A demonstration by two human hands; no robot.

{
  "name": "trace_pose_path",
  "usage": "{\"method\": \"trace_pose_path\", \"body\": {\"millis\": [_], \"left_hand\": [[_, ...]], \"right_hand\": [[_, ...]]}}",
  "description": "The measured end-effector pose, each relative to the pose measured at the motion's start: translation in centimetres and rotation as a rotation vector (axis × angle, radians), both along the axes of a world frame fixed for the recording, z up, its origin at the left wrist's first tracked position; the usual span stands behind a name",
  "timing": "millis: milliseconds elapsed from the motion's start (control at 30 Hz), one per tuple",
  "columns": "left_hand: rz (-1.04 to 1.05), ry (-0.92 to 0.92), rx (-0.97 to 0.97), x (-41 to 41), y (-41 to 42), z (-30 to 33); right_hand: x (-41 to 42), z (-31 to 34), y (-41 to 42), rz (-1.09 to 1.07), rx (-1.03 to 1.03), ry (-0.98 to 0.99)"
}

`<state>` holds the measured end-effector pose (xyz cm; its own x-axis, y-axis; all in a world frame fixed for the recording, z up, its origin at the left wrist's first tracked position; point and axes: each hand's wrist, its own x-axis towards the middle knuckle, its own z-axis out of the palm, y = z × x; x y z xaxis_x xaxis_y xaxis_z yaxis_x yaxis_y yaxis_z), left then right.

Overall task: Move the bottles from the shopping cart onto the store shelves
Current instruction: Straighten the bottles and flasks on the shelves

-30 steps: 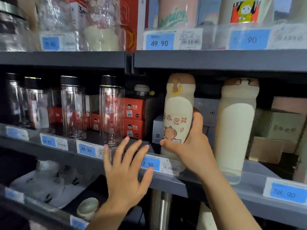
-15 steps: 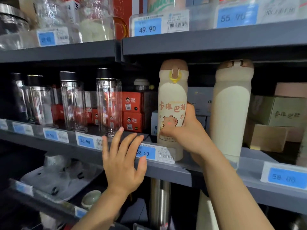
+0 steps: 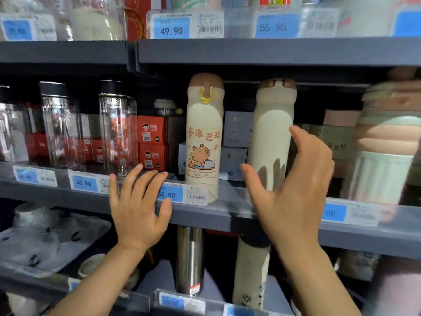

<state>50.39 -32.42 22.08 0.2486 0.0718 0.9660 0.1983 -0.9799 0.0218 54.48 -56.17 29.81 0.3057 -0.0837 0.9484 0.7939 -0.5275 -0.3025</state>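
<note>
Cream bottle (image 3: 203,137) upright on shelf (image 3: 227,201) (hands off).

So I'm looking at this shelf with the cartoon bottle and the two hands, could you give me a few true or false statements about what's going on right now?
1. The cartoon bottle stands upright on the middle shelf. True.
2. The right hand grips the cartoon bottle. False: its fingers are spread, it holds nothing, and it is clear of that bottle.
3. The left hand is open, its fingers at the shelf edge by the 52.50 price tag. True.
4. The plain cream bottle lies on its side. False: it stands upright, to the right of the cartoon bottle.
5. The clear glass bottles stand to the right of the cartoon bottle. False: they are on its left.
</note>
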Motion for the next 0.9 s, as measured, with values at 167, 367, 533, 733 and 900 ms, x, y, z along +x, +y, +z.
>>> {"method": "trace_pose_path", "body": {"millis": [167, 367, 533, 733, 900], "left_hand": [[-0.014, -0.019, 0.005, 0.0, 0.0, 0.1], [-0.013, -0.023, 0.011, 0.0, 0.0, 0.0], [-0.008, -0.031, 0.008, 0.0, 0.0, -0.1], [-0.011, -0.014, -0.003, -0.1, -0.1, 0.1], [-0.007, -0.016, -0.008, -0.1, -0.2, 0.0]], "right_hand": [[2.7, 2.0, -0.3, -0.134, -0.190, 0.376], [3.9, 2.0, -1.0, 0.155, -0.160, 0.545], [3.9, 2.5, -1.9, 0.268, -0.158, 0.623], [3.5, 1.8, -0.1, -0.110, -0.215, 0.579], [4.6, 1.2, -0.8, 0.018, -0.178, 0.556]]}}
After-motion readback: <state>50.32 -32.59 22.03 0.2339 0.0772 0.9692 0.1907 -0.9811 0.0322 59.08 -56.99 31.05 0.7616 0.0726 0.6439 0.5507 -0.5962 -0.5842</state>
